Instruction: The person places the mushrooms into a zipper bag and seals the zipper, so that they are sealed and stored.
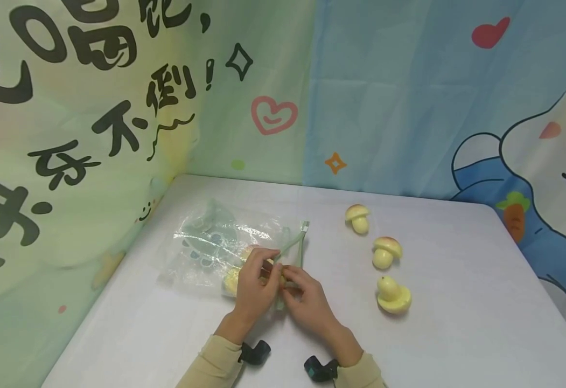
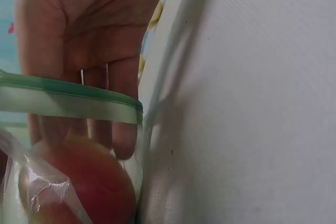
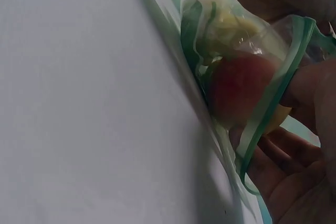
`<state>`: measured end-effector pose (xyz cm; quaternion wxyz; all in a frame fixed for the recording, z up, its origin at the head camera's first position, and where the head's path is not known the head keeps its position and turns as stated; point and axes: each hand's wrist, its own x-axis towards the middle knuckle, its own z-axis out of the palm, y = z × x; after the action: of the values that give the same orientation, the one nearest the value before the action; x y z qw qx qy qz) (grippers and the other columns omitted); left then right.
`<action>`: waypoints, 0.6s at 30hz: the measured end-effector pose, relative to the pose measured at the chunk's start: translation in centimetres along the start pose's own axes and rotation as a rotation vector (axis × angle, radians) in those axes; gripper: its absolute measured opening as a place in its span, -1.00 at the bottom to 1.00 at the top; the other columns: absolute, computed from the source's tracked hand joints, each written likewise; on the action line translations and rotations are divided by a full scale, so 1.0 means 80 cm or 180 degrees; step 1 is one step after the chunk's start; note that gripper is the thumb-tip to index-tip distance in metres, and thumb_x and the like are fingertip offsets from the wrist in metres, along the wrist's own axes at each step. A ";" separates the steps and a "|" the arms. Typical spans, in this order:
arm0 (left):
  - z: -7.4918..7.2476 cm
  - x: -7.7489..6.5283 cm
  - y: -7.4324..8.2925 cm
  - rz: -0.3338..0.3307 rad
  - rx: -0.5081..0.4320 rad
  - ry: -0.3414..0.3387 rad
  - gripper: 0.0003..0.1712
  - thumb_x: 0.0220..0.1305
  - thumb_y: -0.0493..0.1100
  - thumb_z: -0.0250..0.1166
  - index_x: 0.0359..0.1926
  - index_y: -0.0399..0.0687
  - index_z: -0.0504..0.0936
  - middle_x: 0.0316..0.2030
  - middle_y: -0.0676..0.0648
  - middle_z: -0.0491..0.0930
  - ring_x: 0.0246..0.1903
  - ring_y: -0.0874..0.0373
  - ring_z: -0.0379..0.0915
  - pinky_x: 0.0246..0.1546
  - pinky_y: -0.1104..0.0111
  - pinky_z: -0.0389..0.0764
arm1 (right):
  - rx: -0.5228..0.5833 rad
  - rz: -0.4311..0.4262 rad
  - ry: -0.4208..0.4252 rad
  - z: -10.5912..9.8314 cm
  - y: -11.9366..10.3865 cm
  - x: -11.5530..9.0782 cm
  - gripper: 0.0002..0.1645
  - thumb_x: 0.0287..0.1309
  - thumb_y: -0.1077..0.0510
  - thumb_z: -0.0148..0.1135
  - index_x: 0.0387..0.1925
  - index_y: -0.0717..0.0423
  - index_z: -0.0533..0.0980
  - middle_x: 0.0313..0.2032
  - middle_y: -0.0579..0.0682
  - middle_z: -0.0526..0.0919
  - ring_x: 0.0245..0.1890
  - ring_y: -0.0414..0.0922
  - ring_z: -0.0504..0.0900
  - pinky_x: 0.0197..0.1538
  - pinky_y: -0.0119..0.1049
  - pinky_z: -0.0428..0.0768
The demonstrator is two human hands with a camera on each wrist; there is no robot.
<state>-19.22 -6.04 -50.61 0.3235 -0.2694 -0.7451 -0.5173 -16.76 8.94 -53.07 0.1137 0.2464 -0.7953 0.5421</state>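
Note:
A clear zip bag (image 1: 256, 223) with a green zip edge lies left of centre on the table, its mouth toward the right. My left hand (image 1: 258, 280) pinches the bag near its mouth. From the other side my right hand (image 1: 309, 304) reaches in past the green zip strip (image 2: 68, 95), fingers and thumb around a toy mushroom (image 3: 244, 87) with a reddish cap and yellow stem. The bag partly covers this mushroom. More yellow mushroom shapes (image 1: 231, 282) show through the plastic by the left wrist.
Three toy mushrooms stand or lie on the white table right of the hands: one far back (image 1: 358, 218), one in the middle (image 1: 386, 253), one nearer and tipped over (image 1: 393, 295). Printed cloth (image 1: 384, 108) hangs behind and along the left side.

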 end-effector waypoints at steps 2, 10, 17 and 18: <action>0.000 0.000 0.001 0.0001 0.0021 0.0030 -0.71 0.17 -0.43 0.25 -0.05 -0.24 0.56 -0.25 -0.11 0.56 -0.49 0.14 0.52 -0.49 0.51 0.60 | 0.0049 -0.0022 0.0004 0.004 -0.004 0.001 -0.45 0.02 0.59 0.21 0.09 0.27 0.53 0.07 0.14 0.57 -0.05 0.06 0.65 -0.14 -0.26 0.70; -0.003 0.003 0.002 0.0012 0.0079 0.0163 -0.73 0.18 -0.40 0.25 -0.06 -0.26 0.57 -0.25 -0.12 0.55 -0.50 0.12 0.53 -0.49 0.48 0.61 | -0.0135 -0.0017 0.0231 0.005 -0.005 0.002 -0.53 0.02 0.54 0.26 0.01 0.23 0.57 -0.02 0.12 0.63 -0.10 0.08 0.67 -0.14 -0.25 0.70; -0.002 0.004 0.001 -0.0106 0.0101 0.0252 -0.71 0.11 -0.50 0.25 -0.10 -0.31 0.56 -0.26 -0.18 0.54 -0.51 0.08 0.53 -0.54 0.52 0.58 | -0.0302 0.0136 0.0522 -0.014 0.005 0.001 -0.65 0.08 0.46 0.28 -0.06 0.22 0.60 -0.09 0.03 0.68 -0.15 0.01 0.67 -0.15 -0.31 0.69; -0.001 0.004 0.001 -0.0118 0.0110 0.0270 -0.70 0.09 -0.53 0.25 -0.11 -0.34 0.56 -0.27 -0.20 0.54 -0.52 0.06 0.53 -0.55 0.51 0.58 | -0.0324 0.0133 0.0569 -0.017 0.005 0.001 -0.66 0.08 0.46 0.28 -0.07 0.22 0.61 -0.09 0.03 0.68 -0.16 0.01 0.67 -0.16 -0.31 0.69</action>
<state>-19.34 -6.10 -50.29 0.3498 -0.2277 -0.7444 -0.5212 -17.13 10.29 -52.83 0.1851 0.1744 -0.8134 0.5231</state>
